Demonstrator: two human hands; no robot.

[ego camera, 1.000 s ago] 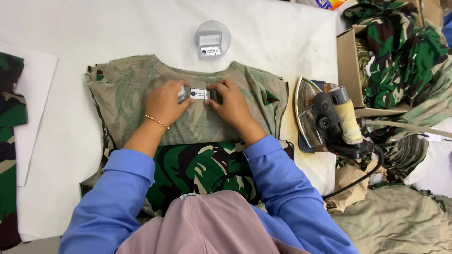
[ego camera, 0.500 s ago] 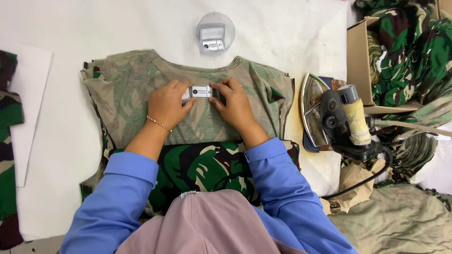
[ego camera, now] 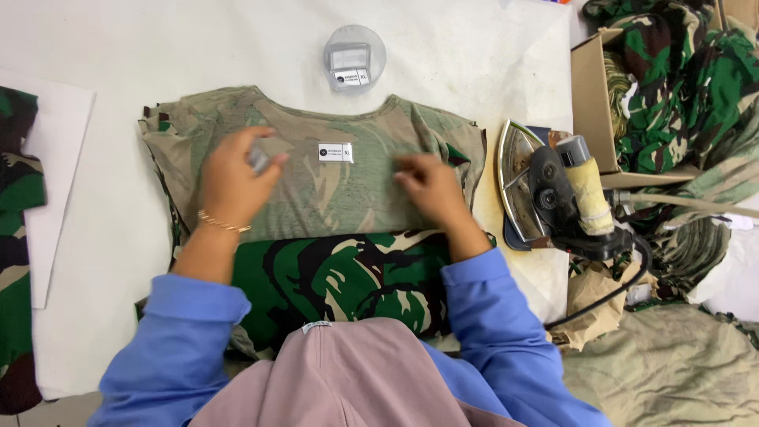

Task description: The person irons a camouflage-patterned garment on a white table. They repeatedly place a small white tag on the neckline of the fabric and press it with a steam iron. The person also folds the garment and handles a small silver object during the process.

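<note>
A faded camouflage shirt (ego camera: 356, 202) lies flat on the white table (ego camera: 198, 47), its lower part folded up to show dark green camouflage (ego camera: 340, 277). A small white label (ego camera: 335, 152) sits below the neckline. My left hand (ego camera: 231, 180) is left of the label, and its fingertips pinch a small grey piece (ego camera: 264, 152), blurred. My right hand (ego camera: 431, 190) rests on the shirt to the right of the label, fingers loosely spread and holding nothing.
A clear round container (ego camera: 353, 57) with labels stands above the collar. An iron (ego camera: 545, 190) with a cord rests at the shirt's right. A cardboard box (ego camera: 589, 95) and piles of camouflage garments (ego camera: 680, 79) fill the right. White paper (ego camera: 47, 158) lies at the left.
Both hands have left the label and moved apart, the left hand going left with a small grey piece, the right hand going right. The label stays on the shirt.
</note>
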